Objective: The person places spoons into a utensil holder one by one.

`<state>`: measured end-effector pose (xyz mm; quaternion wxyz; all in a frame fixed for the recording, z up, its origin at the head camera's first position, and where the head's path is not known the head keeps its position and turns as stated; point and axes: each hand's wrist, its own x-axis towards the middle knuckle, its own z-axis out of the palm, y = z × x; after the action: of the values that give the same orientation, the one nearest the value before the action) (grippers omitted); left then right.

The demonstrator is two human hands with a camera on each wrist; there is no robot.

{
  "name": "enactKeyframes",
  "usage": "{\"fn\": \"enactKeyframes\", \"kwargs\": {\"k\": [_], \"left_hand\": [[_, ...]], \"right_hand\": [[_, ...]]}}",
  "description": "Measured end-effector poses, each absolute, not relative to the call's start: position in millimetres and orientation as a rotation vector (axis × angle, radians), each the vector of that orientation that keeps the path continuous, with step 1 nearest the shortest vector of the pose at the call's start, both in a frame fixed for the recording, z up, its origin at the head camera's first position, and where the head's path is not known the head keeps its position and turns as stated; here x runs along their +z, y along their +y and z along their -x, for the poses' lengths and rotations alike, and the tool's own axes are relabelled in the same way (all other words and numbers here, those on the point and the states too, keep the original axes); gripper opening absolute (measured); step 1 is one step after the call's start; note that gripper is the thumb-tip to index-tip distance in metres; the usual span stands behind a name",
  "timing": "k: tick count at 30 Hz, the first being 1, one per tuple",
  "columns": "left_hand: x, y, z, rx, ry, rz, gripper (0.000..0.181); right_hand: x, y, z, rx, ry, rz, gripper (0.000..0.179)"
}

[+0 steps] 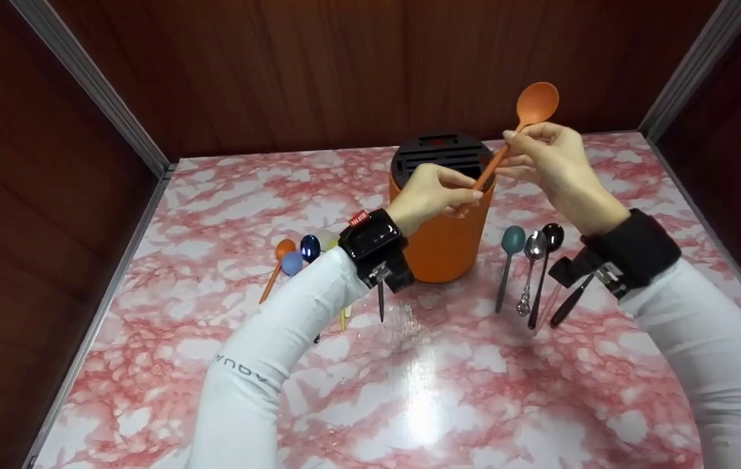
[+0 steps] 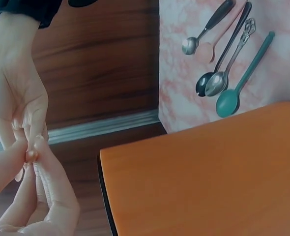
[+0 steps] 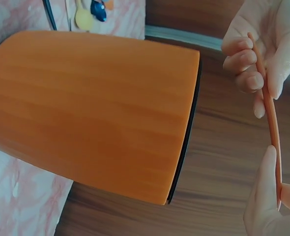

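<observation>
Both hands hold an orange spoon point(image 1: 537, 102), raised at a slant with its bowl up and to the right. My left hand point(image 1: 432, 195) pinches the lower part of the handle. Nearer the bowl, my right hand point(image 1: 556, 163) grips the neck between thumb and fingers. Just behind the left hand stands an orange cylindrical utensil holder point(image 1: 445, 244) with a black slotted top point(image 1: 442, 155). In the right wrist view the thin handle point(image 3: 269, 108) runs from one hand to the other, its tip showing past the left fingers.
Right of the holder lie a teal spoon point(image 1: 513, 240), an ornate silver spoon point(image 1: 535, 244), a black spoon point(image 1: 553, 234) and a black-handled spoon point(image 1: 571, 301). Left of it, partly behind the left forearm, are a smaller orange spoon point(image 1: 285, 247), a dark blue spoon point(image 1: 309, 247) and others. Wood-grain panels point(image 1: 370, 65) enclose the table.
</observation>
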<state>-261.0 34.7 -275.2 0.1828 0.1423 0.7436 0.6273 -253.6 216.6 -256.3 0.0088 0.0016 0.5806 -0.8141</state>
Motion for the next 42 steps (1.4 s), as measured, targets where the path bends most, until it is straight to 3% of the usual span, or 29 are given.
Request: {"fn": "enactKeyframes", "kwargs": {"k": [8,17,26,42], "left_hand": [[-274.4,41.8,277.2,1.841,2.125,-0.271,0.021],[-279.5,41.1,281.5,1.911,2.198,-0.254,0.025],[-282.9,31.8,263.6,2.0,2.088,-0.207,0.028],[-307.0,21.9,229.2,2.044,1.815,-0.243,0.024]], "right_hand": [[-257.8,220.0,271.1,-2.621,1.72,-0.004,0.01],[-261.5,226.9,285.1,-2.727,1.708,-0.08,0.013],[-269.2,224.8,287.8,-2.847,1.701,-0.081,0.021],[-282.9,217.9,291.8,-2.734,2.001,0.072,0.015]]}}
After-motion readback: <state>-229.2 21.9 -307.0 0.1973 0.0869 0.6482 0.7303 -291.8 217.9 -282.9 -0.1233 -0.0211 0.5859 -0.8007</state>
